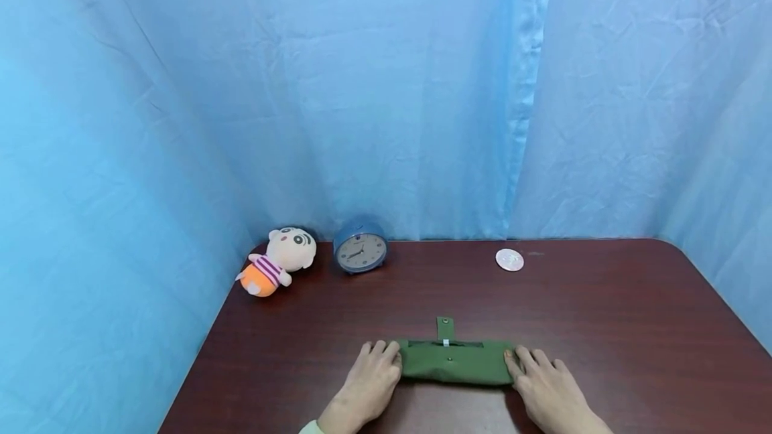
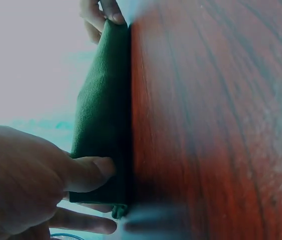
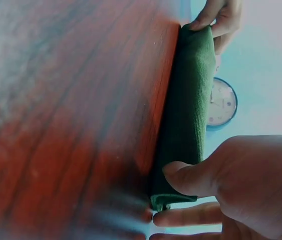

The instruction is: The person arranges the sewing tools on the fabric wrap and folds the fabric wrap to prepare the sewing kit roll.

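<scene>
A long green fabric pouch [image 1: 456,362] lies on the table near its front, with a dark slit along its top and a small snap stud on its front. From its far side a short strap [image 1: 445,328] with a metal snap sticks out, unfastened. At the pouch's left end my left hand [image 1: 375,377] pinches it, thumb [image 2: 98,172] on the near face and fingers behind. My right hand [image 1: 545,384] grips the right end in the same way, its thumb [image 3: 183,177] pressed to the near side.
A plush doll [image 1: 277,262] in a striped top lies at the table's far left corner. Beside it stands a blue alarm clock [image 1: 360,250]. Farther right is a round white disc [image 1: 509,260]. Blue curtains [image 1: 386,99] hang behind the brown table [image 1: 603,313] and on both sides.
</scene>
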A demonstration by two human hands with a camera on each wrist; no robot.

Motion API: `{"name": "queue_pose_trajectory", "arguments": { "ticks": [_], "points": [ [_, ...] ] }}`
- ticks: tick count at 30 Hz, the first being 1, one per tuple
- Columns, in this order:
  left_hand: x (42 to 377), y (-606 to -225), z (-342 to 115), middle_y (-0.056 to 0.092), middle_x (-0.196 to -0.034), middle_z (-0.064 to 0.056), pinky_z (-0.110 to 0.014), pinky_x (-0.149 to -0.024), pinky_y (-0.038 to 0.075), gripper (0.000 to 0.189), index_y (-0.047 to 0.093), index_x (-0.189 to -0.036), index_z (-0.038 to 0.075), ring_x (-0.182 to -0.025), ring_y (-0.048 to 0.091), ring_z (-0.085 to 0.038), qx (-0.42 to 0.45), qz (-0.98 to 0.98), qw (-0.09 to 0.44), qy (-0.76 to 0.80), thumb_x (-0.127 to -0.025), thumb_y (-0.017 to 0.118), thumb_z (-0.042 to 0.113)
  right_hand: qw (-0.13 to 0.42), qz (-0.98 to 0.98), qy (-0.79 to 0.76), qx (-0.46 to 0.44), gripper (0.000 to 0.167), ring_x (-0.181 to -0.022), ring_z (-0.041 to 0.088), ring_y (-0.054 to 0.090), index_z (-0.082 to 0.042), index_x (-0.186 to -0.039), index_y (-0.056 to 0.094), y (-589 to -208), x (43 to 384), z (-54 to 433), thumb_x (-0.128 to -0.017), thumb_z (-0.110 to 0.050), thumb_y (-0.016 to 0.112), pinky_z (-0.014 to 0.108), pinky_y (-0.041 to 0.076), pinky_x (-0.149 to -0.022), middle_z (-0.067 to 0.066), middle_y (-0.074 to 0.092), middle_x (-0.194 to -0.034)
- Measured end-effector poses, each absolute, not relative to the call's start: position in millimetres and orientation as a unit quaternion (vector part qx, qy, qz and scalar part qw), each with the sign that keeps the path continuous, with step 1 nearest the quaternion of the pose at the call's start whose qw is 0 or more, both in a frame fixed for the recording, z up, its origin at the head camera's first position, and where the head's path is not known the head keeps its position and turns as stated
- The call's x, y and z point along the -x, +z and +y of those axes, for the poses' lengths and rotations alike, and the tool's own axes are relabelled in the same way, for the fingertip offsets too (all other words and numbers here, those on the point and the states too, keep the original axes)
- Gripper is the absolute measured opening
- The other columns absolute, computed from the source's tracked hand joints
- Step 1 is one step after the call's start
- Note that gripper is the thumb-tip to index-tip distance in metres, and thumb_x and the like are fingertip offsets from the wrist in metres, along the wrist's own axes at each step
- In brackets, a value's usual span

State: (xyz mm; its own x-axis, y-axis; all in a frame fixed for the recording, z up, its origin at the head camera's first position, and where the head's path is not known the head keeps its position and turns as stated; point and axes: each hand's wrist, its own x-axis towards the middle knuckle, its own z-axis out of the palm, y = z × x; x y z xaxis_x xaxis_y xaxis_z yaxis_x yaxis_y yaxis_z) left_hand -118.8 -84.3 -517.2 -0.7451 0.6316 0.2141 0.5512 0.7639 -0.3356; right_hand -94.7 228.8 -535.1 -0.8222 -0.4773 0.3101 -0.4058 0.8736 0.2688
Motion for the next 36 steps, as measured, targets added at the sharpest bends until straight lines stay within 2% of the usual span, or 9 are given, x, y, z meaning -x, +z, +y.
{"name": "queue_pose_trajectory", "arguments": {
  "ticks": [7, 14, 18, 20, 22, 24, 27, 31, 36],
  "points": [
    [131.8, -518.3, -82.8, 0.059, -0.094, 0.003, -0.030, -0.069, 0.045, 0.018, 0.077, -0.097, 0.016, -0.081, 0.057, -0.016, 0.302, -0.932, 0.166, 0.115, -0.080, 0.077, 0.020, 0.183, -0.952, -0.090, -0.228, 0.039, -0.102, 0.028, 0.062, -0.008, -0.117, 0.073, -531.2, 103.8, 224.4, -0.082, -0.024, 0.073, 0.041, 0.051, -0.059, 0.010, 0.065, -0.120],
    [139.1, -515.7, -77.6, 0.060, -0.096, 0.002, -0.034, -0.074, 0.049, 0.018, 0.075, -0.093, 0.013, -0.086, 0.058, -0.018, 0.270, -0.956, 0.095, 0.057, -0.089, 0.073, 0.031, 0.146, -0.961, -0.081, -0.221, 0.037, -0.110, 0.029, 0.061, -0.004, -0.116, 0.072, -529.0, 111.0, 217.4, -0.081, -0.014, 0.071, 0.045, 0.053, -0.071, 0.010, 0.066, -0.128],
    [139.7, -512.2, -75.4, 0.062, -0.095, 0.000, -0.037, -0.075, 0.050, 0.021, 0.073, -0.091, 0.013, -0.087, 0.059, -0.020, 0.252, -0.963, 0.089, 0.042, -0.086, 0.077, 0.033, 0.137, -0.964, -0.078, -0.215, 0.038, -0.109, 0.029, 0.062, -0.003, -0.117, 0.072, -528.1, 111.6, 215.5, -0.081, -0.013, 0.071, 0.046, 0.054, -0.074, 0.011, 0.066, -0.129],
    [139.4, -510.7, -74.9, 0.064, -0.098, -0.002, -0.038, -0.079, 0.051, 0.027, 0.074, -0.097, 0.013, -0.092, 0.060, -0.021, 0.241, -0.965, 0.090, 0.039, -0.083, 0.079, 0.036, 0.138, -0.964, -0.077, -0.215, 0.038, -0.109, 0.029, 0.062, -0.003, -0.117, 0.072, -527.7, 111.9, 214.8, -0.081, -0.014, 0.071, 0.045, 0.054, -0.073, 0.011, 0.066, -0.129],
    [138.7, -509.1, -74.1, 0.066, -0.107, -0.004, -0.042, -0.086, 0.053, 0.041, 0.073, -0.109, 0.013, -0.104, 0.062, -0.024, 0.233, -0.967, 0.093, 0.036, -0.081, 0.081, 0.041, 0.141, -0.963, -0.075, -0.217, 0.037, -0.108, 0.029, 0.063, -0.002, -0.117, 0.072, -527.8, 111.9, 214.5, -0.082, -0.015, 0.072, 0.045, 0.054, -0.073, 0.011, 0.066, -0.129],
    [137.9, -507.6, -72.8, 0.066, -0.121, -0.007, -0.045, -0.094, 0.052, 0.059, 0.068, -0.124, 0.012, -0.118, 0.061, -0.028, 0.231, -0.968, 0.094, 0.029, -0.079, 0.081, 0.048, 0.143, -0.962, -0.075, -0.219, 0.037, -0.107, 0.029, 0.064, -0.002, -0.117, 0.072, -528.2, 112.2, 214.6, -0.083, -0.017, 0.072, 0.044, 0.054, -0.073, 0.011, 0.066, -0.128],
    [137.0, -503.5, -69.0, 0.058, -0.143, -0.011, -0.048, -0.106, 0.048, 0.080, 0.056, -0.141, 0.010, -0.137, 0.051, -0.032, 0.239, -0.968, 0.080, 0.006, -0.079, 0.079, 0.055, 0.149, -0.961, -0.078, -0.220, 0.037, -0.105, 0.028, 0.064, -0.002, -0.117, 0.072, -528.2, 112.8, 214.6, -0.082, -0.017, 0.073, 0.044, 0.054, -0.073, 0.010, 0.066, -0.127],
    [135.9, -501.4, -62.4, 0.046, -0.156, -0.011, -0.050, -0.114, 0.044, 0.088, 0.044, -0.150, 0.008, -0.147, 0.042, -0.030, 0.260, -0.964, 0.039, -0.028, -0.084, 0.072, 0.058, 0.156, -0.960, -0.082, -0.218, 0.037, -0.104, 0.027, 0.064, -0.003, -0.116, 0.072, -527.0, 114.6, 213.4, -0.082, -0.017, 0.073, 0.044, 0.055, -0.074, 0.010, 0.066, -0.127],
    [133.1, -509.1, -55.3, 0.044, -0.158, -0.010, -0.051, -0.116, 0.041, 0.086, 0.041, -0.152, 0.006, -0.148, 0.041, -0.028, 0.281, -0.959, 0.017, -0.039, -0.089, 0.067, 0.058, 0.154, -0.960, -0.081, -0.218, 0.038, -0.103, 0.027, 0.065, -0.002, -0.117, 0.072, -526.7, 117.5, 212.5, -0.083, -0.018, 0.074, 0.043, 0.056, -0.075, 0.010, 0.066, -0.127]
  ]
}}
